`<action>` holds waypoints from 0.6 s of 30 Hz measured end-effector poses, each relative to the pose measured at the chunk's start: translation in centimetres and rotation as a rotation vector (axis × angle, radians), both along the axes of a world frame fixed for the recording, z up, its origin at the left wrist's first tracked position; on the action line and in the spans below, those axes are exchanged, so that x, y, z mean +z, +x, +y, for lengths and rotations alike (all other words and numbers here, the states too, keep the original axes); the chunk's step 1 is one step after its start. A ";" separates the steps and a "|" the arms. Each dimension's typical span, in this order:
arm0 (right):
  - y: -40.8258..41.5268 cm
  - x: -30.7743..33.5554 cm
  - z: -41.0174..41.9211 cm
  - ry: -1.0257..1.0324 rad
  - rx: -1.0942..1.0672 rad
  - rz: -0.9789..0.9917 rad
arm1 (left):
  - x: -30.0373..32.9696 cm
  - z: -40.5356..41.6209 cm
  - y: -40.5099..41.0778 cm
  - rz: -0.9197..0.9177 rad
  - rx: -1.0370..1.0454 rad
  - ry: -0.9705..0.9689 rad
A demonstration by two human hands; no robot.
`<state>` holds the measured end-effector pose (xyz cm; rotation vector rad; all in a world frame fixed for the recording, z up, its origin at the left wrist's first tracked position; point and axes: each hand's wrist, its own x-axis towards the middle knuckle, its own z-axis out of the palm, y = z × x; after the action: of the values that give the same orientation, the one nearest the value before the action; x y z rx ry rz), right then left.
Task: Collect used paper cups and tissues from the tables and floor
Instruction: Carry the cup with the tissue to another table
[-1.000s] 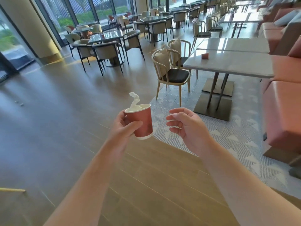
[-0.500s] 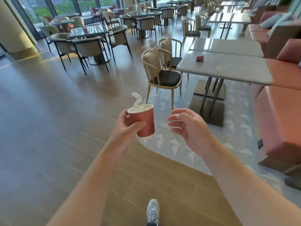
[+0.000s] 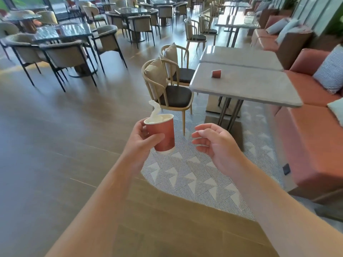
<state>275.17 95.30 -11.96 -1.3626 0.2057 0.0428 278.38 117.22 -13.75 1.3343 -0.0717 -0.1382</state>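
Head view: two hands and one red cup.
Left hand [image 3: 142, 140] holds the red cup [image 3: 163, 133] stuffed with tissue [image 3: 155, 113]; right hand [image 3: 216, 143] hangs loose, holding nothing.

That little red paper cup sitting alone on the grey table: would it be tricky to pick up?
Probably not. The small red paper cup looks light, so a careless nudge might slide or tip it on the smooth grey table. Its thin walls would likely dent under a hard grip. Whether it holds liquid cannot be seen.
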 end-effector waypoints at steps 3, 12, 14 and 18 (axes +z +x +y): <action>2.2 0.2 -0.5 -0.004 -0.045 -0.016 | -0.3 -0.3 2.5 0.001 -0.041 -0.009; 7.5 -0.9 -2.5 -0.014 -0.088 -0.024 | -1.1 -2.3 9.0 0.005 -0.098 0.014; 9.1 -1.2 -3.3 -0.009 -0.095 -0.021 | -1.3 -2.9 10.6 0.005 -0.098 0.016; 13.1 -1.9 -4.9 0.014 -0.086 -0.016 | -1.8 -4.5 14.3 0.008 -0.101 0.027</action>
<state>288.26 90.40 -13.84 -1.3382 0.2499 -0.0381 292.72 112.75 -15.53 1.3577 -0.1308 -0.2306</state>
